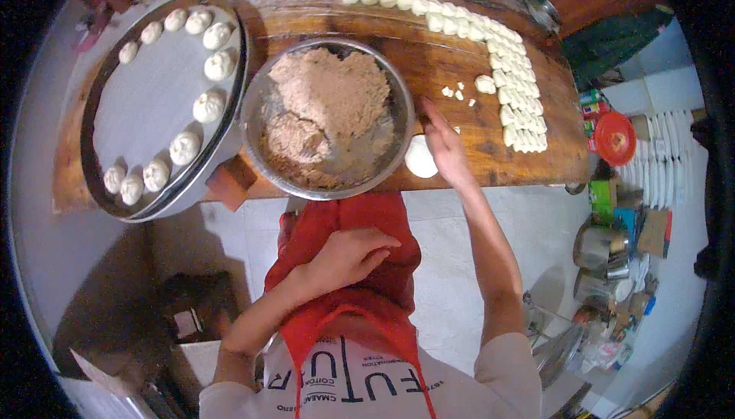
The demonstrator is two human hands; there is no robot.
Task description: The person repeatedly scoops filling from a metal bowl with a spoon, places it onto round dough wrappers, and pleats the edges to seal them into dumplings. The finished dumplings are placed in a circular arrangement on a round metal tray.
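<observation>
My left hand (359, 252) hangs in front of the red apron (344, 215) with its fingers bent and the thumb apart; nothing shows in it. My right hand (443, 146) is over the wooden board with its fingers stretched out beside the rim of a steel bowl (409, 149). Just left of its palm lies a round, flat white dough wrapper (421, 158), partly covered by the hand. Pinkish minced filling (339, 89) fills the far part of the bowl. No object is visible in my right hand, though its underside is hidden.
Left of the bowl, a round steamer tray (155, 86) bears several pleated buns (208, 107) along its rim. A brick-like block (231, 182) sits beside it. Rows of dough pieces (514, 86) curve along the right of the wooden board (367, 22), near a single dough lump (485, 84) and scraps.
</observation>
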